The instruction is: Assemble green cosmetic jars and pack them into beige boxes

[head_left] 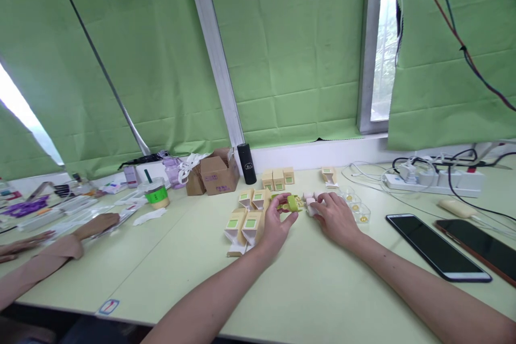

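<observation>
Centre of frame, just below mid-height, I'm seeing my left hand (276, 223) pinching a small green piece (293, 203) between thumb and fingertips, fingers narrow around it. My right hand (334, 217) is resting palm-down just right of it, fingertips touching a small pale pink piece (310, 202); can't tell if it's gripping or only pressing.

Left of the left hand, 4 open cream cartons w/ green labels (246, 215) are lying in 2 pairs. Further up, 3 closed cartons (278, 178) are standing in a row, and 1 more open carton (329, 174) is sitting to the right of them. Approx 3 clear cups w/ yellow dots (357, 208) are lining up right of the right hand.

Lower right, 2 phones (437, 245) are lying screen-up on the table (322, 290); a power strip (443, 181) is sitting above them. Upper centre-left: 1 black cylinder (246, 163), brown boxes (216, 173). Far left, another person's hand (97, 224) is resting on the table.
</observation>
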Demonstrator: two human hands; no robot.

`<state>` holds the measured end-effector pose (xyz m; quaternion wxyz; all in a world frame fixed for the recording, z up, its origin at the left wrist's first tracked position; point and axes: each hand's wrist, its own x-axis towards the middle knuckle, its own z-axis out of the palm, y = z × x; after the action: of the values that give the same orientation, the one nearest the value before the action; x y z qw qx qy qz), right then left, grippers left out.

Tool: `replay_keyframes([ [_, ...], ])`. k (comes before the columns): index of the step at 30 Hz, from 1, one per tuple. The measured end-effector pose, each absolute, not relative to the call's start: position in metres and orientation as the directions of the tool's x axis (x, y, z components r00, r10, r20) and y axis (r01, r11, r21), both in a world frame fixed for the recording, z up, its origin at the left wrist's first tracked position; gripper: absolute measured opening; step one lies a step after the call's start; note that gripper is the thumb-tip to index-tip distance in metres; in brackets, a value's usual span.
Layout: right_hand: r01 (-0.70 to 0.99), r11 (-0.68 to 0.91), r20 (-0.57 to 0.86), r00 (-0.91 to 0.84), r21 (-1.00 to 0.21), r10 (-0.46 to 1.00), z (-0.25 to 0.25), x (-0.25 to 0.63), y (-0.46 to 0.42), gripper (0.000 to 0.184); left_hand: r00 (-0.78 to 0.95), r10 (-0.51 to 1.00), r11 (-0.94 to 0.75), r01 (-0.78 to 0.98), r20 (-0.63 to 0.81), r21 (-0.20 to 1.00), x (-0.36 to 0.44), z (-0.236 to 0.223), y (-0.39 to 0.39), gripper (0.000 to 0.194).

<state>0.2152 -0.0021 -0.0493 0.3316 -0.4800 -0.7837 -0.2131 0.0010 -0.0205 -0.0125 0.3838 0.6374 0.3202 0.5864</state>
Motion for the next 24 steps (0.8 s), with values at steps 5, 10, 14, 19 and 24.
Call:
replay_keyframes([
  [5,0.895,0.444,0.712,-0.336,0.039,0.616,-0.048,0.214,-0.004,0.024,0.098,0.864,-0.492,-0.047,0.494,0.870,0.002,-0.013,-0.020,0.048],
  [10,0.846,0.521,0.768,-0.260,-0.111,0.586,-0.047,0.211,-0.005,0.016,0.079,0.869,-0.488,-0.026,0.488,0.873,0.002,-0.012,-0.019,0.047],
  [14,0.592,0.583,0.713,-0.020,-0.557,0.701,-0.044,0.206,-0.006,0.023,0.063,0.868,-0.493,-0.018,0.493,0.870,0.000,-0.013,-0.018,0.048],
  [19,-0.070,0.309,0.308,0.030,-0.949,0.951,-0.032,0.198,-0.017,0.045,0.056,0.871,-0.489,0.013,0.488,0.872,0.000,-0.015,-0.018,0.049],
  [24,-0.447,0.100,0.145,-0.068,-0.889,0.987,-0.018,0.193,-0.031,0.039,0.072,0.874,-0.483,0.031,0.480,0.875,0.000,-0.013,-0.021,0.048],
])
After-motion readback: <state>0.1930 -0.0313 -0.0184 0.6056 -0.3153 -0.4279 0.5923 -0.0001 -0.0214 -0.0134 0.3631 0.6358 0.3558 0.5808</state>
